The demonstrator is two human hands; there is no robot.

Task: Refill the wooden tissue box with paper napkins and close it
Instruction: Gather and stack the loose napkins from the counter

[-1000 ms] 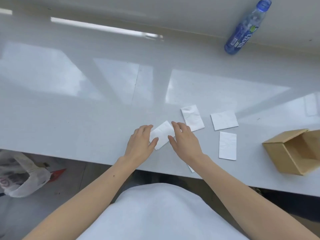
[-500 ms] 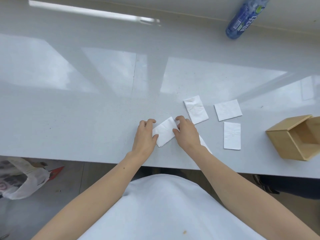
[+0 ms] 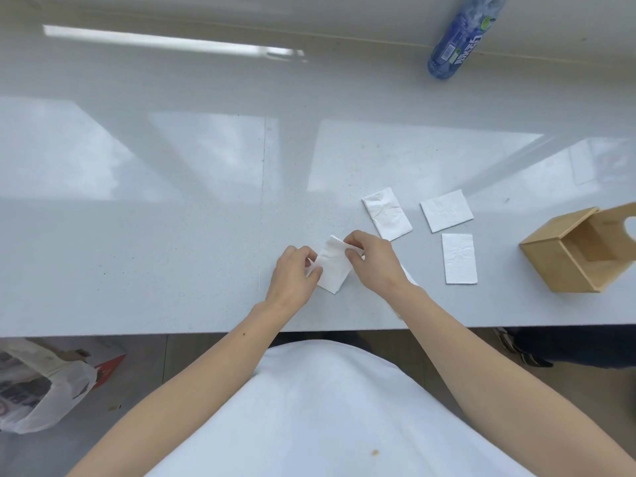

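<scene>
A folded white napkin [image 3: 333, 266] is pinched between both hands near the table's front edge. My left hand [image 3: 294, 278] grips its left edge; my right hand [image 3: 373, 261] holds its top right corner. Three more folded napkins lie flat to the right: a creased napkin [image 3: 387, 213], a squarish napkin [image 3: 446, 215] and a tall napkin [image 3: 459, 258]. Another napkin [image 3: 409, 278] peeks out from under my right forearm. The wooden tissue box [image 3: 564, 258] lies on its side at the far right, its open side facing right, and its slotted wooden lid [image 3: 616, 222] leans beside the opening.
The glossy white table [image 3: 172, 235] stretches left and back. A blue plastic bottle [image 3: 459, 43] lies at the far right by the wall. On the floor at the lower left sits a white plastic bag [image 3: 38, 390]. Someone's shoe [image 3: 523, 349] shows under the table's right side.
Both hands went from pressing the napkin flat on the table to pinching its edges and lifting it slightly. The view shifted a little; the other napkins and box stayed put.
</scene>
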